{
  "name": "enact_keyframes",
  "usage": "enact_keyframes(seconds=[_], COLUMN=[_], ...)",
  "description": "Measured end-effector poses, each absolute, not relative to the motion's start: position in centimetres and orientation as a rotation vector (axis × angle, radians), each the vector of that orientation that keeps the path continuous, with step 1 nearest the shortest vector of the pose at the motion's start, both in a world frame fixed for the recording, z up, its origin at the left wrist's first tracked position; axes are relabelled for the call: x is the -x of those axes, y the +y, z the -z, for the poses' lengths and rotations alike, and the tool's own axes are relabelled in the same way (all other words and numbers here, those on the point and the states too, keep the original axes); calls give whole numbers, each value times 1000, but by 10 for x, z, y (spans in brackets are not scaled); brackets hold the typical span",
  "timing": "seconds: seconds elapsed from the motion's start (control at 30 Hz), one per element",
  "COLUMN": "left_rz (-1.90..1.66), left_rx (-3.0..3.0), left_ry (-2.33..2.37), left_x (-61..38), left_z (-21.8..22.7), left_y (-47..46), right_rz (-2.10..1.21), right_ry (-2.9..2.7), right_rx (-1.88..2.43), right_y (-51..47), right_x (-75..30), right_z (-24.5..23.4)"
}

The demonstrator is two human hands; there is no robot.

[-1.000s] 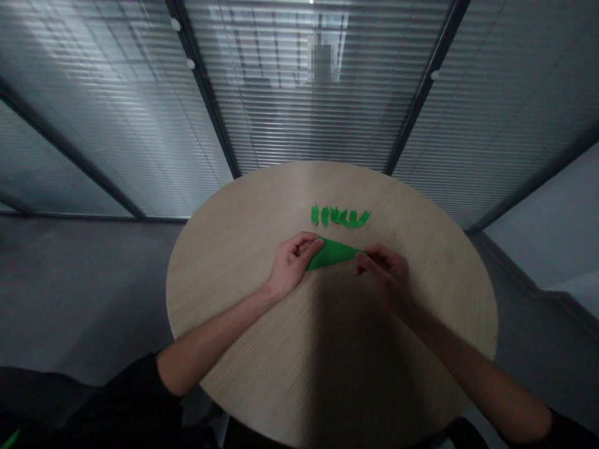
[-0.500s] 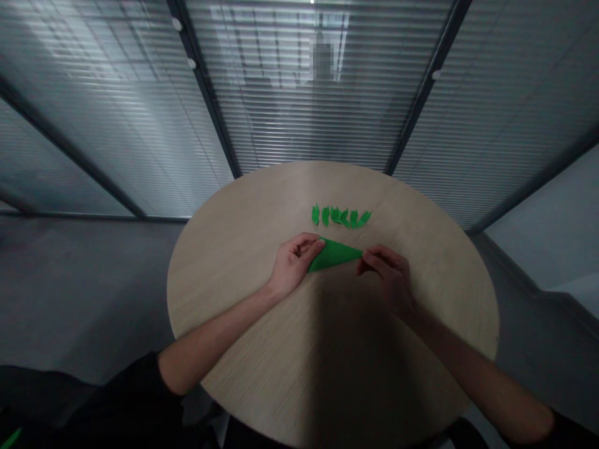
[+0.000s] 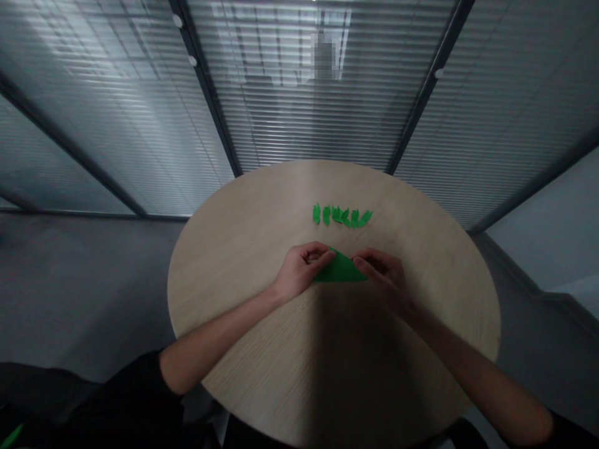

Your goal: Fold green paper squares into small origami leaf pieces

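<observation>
A green sheet of paper (image 3: 342, 269), roughly triangular, is held between my two hands over the table. My left hand (image 3: 302, 269) pinches its left part, thumb on top. At the upper right edge, my right hand (image 3: 384, 272) grips the paper between thumb and fingers; part of the sheet is hidden behind those fingers. Just beyond my hands, several small green folded paper pieces (image 3: 345, 216) lie in a row on the table.
The round wooden table (image 3: 243, 218) has a dark shadow across its near side. Past its far edge stand glass panels with blinds (image 3: 299, 125) and dark frames. Grey floor (image 3: 116, 280) surrounds the table. Something green (image 3: 13, 435) shows at the lower left corner.
My right hand has moved slightly left, from the paper's pointed right tip to its upper edge. The paper has turned, and my left hand has shifted a little right and nearer.
</observation>
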State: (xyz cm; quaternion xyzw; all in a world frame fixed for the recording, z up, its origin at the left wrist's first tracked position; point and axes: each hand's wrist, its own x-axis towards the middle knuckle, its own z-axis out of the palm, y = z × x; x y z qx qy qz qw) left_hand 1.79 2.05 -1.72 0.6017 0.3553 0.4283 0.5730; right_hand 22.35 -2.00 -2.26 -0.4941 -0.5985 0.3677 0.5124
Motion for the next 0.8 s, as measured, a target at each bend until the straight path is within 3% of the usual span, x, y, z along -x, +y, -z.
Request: enact_keyframes(seconds=[0.3, 0.8], left_rz=[-915, -881], left_rx=[-1599, -1637], left_ry=[851, 842], left_x=[-17, -17], left_z=[22, 23], left_y=[18, 21], right_rz=[-1108, -1007], right_ry=[-1474, -1420], right_rx=[1191, 1253], right_y=[-17, -16], right_x=[-223, -221], right_z=[30, 30])
